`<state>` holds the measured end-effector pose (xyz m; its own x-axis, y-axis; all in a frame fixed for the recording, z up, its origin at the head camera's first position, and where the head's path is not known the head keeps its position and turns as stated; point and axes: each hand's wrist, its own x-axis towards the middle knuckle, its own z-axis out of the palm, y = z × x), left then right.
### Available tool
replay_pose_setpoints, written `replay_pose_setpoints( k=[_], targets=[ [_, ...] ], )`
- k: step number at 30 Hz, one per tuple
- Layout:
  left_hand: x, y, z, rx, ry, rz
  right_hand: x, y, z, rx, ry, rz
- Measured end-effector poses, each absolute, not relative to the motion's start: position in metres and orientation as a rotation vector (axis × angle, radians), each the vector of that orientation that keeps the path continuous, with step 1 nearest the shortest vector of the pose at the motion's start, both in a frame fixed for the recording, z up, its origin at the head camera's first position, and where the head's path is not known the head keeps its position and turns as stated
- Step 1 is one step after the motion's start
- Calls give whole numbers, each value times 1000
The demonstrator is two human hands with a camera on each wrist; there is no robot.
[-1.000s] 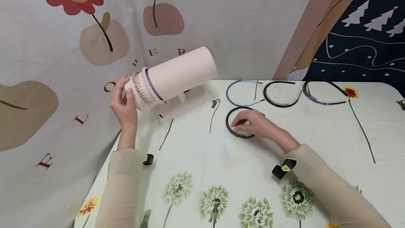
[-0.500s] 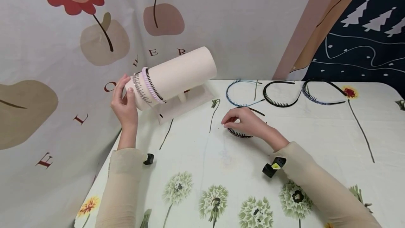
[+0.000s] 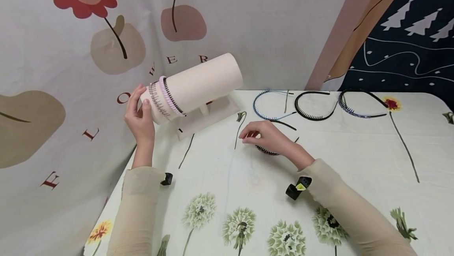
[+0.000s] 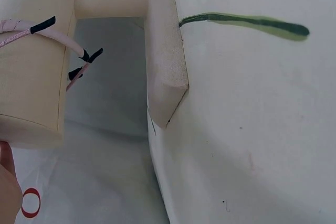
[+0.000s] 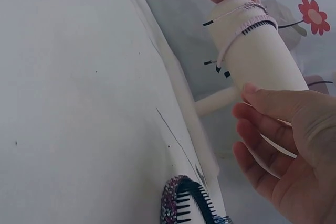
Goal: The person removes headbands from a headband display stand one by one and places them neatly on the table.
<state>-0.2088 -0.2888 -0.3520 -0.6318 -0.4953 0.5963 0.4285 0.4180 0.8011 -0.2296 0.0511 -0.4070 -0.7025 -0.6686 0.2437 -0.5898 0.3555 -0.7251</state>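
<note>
A cream cylindrical headband stand (image 3: 205, 80) lies at a slant at the table's back left, its flat base (image 3: 213, 116) below it. My left hand (image 3: 140, 124) grips the cylinder's left end. Near that end, a silvery toothed headband (image 3: 158, 100) and a lilac headband (image 3: 170, 98) with black teeth go round it. My right hand (image 3: 264, 135), its fingers loosely curled and holding nothing, hovers over a black toothed headband (image 3: 267, 151) and hides part of it. The right wrist view shows this headband's sparkly pink outer side (image 5: 169, 198), below and apart from the fingers.
Along the table's back edge lie a blue headband (image 3: 256, 106), a black headband (image 3: 313, 117) and a black headband with a glittery bluish side (image 3: 349, 110). A flower-printed cloth (image 3: 213, 177) covers the table. Behind it hangs a printed curtain (image 3: 283, 31).
My right hand has moved left from inside the nearest headband's loop, holding nothing. That headband stays in place on the table. The left hand stays on the stand's end.
</note>
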Motion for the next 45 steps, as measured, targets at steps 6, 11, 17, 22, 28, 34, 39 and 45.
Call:
replay_pose_setpoints(
  k=[6,11,17,22,28,34,39,45],
  targets=[
    [-209,-289,-353,63,-1812,-1341,-231,42,-407,-1177,2470,-1314],
    [-210,-290,-354,73,-1809,-1345,-232,32,-406,-1164,2450,-1336],
    [-211,-291,-355,63,-1815,-1333,-230,17,-403,-1093,2475,-1364],
    [-210,-290,-354,77,-1816,-1340,-228,2,-398,-1052,2492,-1411],
    [-211,-292,-356,49,-1814,-1323,-229,-17,-389,-1040,2510,-1476],
    [-211,-291,-356,64,-1813,-1319,-234,-34,-373,-1106,2479,-1527],
    [-210,-290,-354,93,-1810,-1339,-244,-48,-357,-1154,2436,-1599],
    [-210,-290,-353,91,-1810,-1343,-248,-68,-341,-1105,2424,-1630]
  ],
)
